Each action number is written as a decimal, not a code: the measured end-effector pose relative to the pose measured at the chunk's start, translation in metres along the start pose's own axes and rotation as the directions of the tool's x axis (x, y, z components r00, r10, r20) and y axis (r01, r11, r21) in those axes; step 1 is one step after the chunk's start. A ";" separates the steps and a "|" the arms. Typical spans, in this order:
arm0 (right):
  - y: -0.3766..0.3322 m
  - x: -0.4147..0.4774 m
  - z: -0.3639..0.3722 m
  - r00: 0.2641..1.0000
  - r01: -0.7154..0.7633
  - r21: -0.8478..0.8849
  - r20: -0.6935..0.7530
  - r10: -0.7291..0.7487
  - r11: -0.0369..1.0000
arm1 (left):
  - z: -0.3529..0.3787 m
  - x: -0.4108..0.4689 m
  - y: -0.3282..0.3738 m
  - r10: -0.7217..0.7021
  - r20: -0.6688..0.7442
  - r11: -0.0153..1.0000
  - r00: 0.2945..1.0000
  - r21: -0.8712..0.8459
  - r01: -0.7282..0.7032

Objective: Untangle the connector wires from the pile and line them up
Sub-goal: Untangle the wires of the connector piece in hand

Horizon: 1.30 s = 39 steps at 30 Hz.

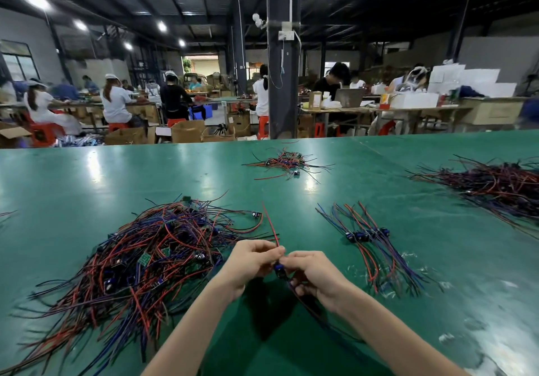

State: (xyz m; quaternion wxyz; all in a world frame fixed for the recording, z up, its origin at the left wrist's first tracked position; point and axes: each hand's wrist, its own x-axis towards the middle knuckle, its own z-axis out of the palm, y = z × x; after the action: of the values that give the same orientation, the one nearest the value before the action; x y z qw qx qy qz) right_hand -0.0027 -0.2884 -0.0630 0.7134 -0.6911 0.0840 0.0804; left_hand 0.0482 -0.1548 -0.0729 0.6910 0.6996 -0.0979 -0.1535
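Green table (116,177) — connector wire (279,269) pinched between fingers (269,254) of left hand (250,262) and right hand (313,276)

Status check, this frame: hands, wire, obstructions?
Left hand and right hand both pinch one connector wire over the table. Tangled pile left, lined-up row right. Nothing between hands and row.

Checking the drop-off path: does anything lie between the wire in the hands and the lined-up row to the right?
Nothing visible. The left hand and right hand pinch the connector wire; only bare green table separates it from the lined-up row.
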 end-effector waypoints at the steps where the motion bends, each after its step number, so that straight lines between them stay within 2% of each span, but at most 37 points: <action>1: 0.001 0.000 0.000 1.000 -0.002 0.007 -0.002 0.002 1.000 | 0.001 0.000 -0.001 0.016 -0.013 1.000 1.000 -0.007 -0.016; 7: 0.004 0.004 0.002 0.997 -0.013 0.059 -0.076 0.018 0.998 | 0.008 0.001 -0.006 0.095 -0.087 0.995 0.992 0.001 -0.095; 10: 0.005 0.003 0.004 0.996 -0.016 0.019 -0.087 0.017 1.000 | 0.008 0.003 -0.008 0.148 -0.175 0.989 0.973 0.051 -0.141; 18: 0.003 -0.002 0.010 0.999 0.021 -0.013 0.044 -0.020 1.000 | -0.024 0.012 -0.003 0.297 -0.404 0.950 0.865 0.220 -0.223; 27: 0.001 -0.008 0.008 0.984 0.072 -0.100 0.172 -0.054 0.992 | -0.049 0.011 0.008 0.317 -0.595 0.948 0.739 0.213 -0.235; 31: -0.002 -0.008 0.005 0.977 0.098 -0.142 0.201 -0.068 0.985 | -0.049 0.013 0.010 0.245 -0.621 0.968 0.745 0.110 -0.226; 34: -0.001 -0.007 0.002 0.979 0.101 -0.107 0.185 -0.080 0.989 | -0.046 0.016 0.008 0.133 -0.638 0.977 0.759 -0.046 -0.210; 37: 0.000 -0.007 0.002 0.983 0.109 -0.082 0.157 -0.095 0.991 | -0.038 0.017 0.005 0.108 -0.634 0.970 0.766 -0.102 -0.221; 39: -0.001 -0.006 0.002 0.987 0.120 -0.053 0.113 -0.114 0.991 | -0.031 0.016 0.005 0.086 -0.578 0.969 0.812 -0.140 -0.203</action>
State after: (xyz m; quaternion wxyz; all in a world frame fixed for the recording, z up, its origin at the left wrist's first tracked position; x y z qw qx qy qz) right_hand -0.0078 -0.2866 -0.0605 0.6996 -0.7102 0.0015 0.0786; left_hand 0.0743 -0.1310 -0.0696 0.7636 0.6326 0.0743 0.1058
